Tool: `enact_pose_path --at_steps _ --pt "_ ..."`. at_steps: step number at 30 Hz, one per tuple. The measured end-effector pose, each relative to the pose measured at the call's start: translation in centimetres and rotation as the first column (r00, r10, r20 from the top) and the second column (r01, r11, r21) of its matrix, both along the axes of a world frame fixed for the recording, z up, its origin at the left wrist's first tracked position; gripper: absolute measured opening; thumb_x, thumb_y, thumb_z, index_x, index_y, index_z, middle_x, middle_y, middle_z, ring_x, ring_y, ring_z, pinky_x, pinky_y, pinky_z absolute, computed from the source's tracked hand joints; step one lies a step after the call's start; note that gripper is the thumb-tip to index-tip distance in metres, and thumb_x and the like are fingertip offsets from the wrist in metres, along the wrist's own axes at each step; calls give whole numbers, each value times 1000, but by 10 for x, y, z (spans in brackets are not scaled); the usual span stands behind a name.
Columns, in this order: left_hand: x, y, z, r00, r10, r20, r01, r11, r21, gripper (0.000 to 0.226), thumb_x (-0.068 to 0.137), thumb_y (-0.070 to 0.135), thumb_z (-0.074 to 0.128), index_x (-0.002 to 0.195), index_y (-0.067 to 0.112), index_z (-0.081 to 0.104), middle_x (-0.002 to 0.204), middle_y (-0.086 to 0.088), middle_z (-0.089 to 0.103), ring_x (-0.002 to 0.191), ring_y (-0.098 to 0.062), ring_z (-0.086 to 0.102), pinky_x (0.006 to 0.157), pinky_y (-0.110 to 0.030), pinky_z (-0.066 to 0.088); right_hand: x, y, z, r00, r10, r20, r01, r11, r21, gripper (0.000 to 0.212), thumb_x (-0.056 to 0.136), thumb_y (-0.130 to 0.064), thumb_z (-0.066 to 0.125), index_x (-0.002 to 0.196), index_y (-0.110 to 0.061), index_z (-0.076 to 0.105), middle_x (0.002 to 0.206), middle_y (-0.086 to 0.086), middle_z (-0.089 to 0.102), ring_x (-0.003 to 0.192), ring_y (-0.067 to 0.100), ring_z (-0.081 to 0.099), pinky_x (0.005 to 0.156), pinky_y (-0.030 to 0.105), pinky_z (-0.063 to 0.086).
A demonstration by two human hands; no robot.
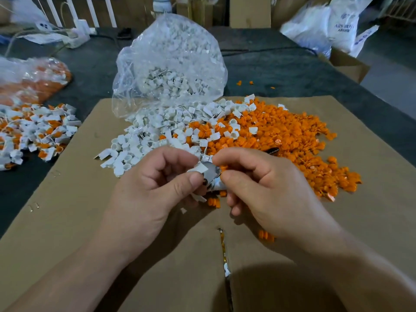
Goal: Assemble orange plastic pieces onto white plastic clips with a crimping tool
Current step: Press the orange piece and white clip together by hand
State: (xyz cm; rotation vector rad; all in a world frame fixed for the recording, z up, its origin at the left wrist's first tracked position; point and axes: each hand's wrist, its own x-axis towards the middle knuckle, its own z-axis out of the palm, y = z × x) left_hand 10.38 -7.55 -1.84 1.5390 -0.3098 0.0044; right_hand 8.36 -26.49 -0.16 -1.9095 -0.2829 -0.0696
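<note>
Both hands are up close together over the near edge of the parts heap. Left hand [153,183] has thumb and forefinger pinched on a white clip [198,169], other fingers curled in. Right hand [265,188] is curled tight too, thumb and forefinger pinching what looks like an orange piece [222,168], though only a sliver of it shows. Between the two sets of fingertips, just under the clip, there's a shiny metal part [210,175]. Can't tell what it is or which hand has it.

Right behind the hands sits the white pile [144,140] of loose clips, spilling out of a clear bag [168,64] that stands open toward the camera. It runs straight into the orange pile [292,143] on the right, and the two are mixed where they meet. A small dark object [272,150] lies on the orange stuff near the right knuckles. A few stray orange bits [213,202] sit below the hands.

All of that is on a cardboard sheet [67,210] with a slit [222,244] in its near edge. The sheet lies on a dark table [292,70]. Off to the left there's a mixed pile [33,134] of white and orange, and behind it another bag of orange [38,79]. Far right has white sacks [337,25] and a brown box [346,64].
</note>
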Motion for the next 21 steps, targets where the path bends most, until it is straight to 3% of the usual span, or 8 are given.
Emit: enact_pose_path --at_steps 4,6,9,13,15,18,21 --pt "-2 -2 1 999 25 25 -25 1000 -10 32 66 28 76 89 10 64 68 -9 69 56 -13 66 54 -18 53 -1 5 0 998 55 25 -55 998 -32 29 97 -19 59 107 -46 64 78 -12 64 62 8 66 53 23 56" --pt "-3 -1 1 999 26 28 -26 1000 -14 31 65 29 77 87 12 63 66 -9 68 55 -14 65 53 -18 52 -1 6 -1 999 41 4 -41 999 18 25 95 -20 62 106 -43 61 79 -8 67 59 10 67 52 29 58" --pt "-3 -1 -1 999 27 36 -27 1000 -6 31 64 25 79 88 13 63 65 -1 66 54 -8 63 53 -15 50 0 7 -3 1000 22 4 -22 991 132 22 92 -18 64 100 -38 62 77 -4 67 57 12 67 51 23 53" --pt "-2 0 -4 998 46 39 -47 999 22 34 62 35 85 88 26 66 66 6 63 58 -7 60 55 -15 50 1 6 -3 997 75 -18 -69 973 222 20 87 -23 61 99 -39 66 71 6 68 56 18 66 54 22 52" --pt "0 0 -5 998 51 36 -50 999 -5 33 63 30 87 90 29 67 67 8 62 58 -9 61 55 -16 51 2 6 -4 994 104 -36 -90 954 285 21 88 -20 61 100 -36 68 70 9 68 56 20 65 54 24 53" --pt "1 -1 -6 998 43 52 -41 998 -39 42 65 17 80 104 26 66 75 13 67 62 -1 63 59 -14 54 3 7 -3 988 146 -47 -118 919 377 22 87 -13 62 100 -28 70 71 7 68 56 17 65 53 22 53" --pt "1 0 -8 998 42 41 -40 998 -54 49 61 25 88 104 38 70 81 12 67 67 -3 62 62 -17 55 3 8 -4 984 174 -32 -146 902 407 22 86 -8 63 101 -23 69 77 2 67 60 15 66 54 23 54"
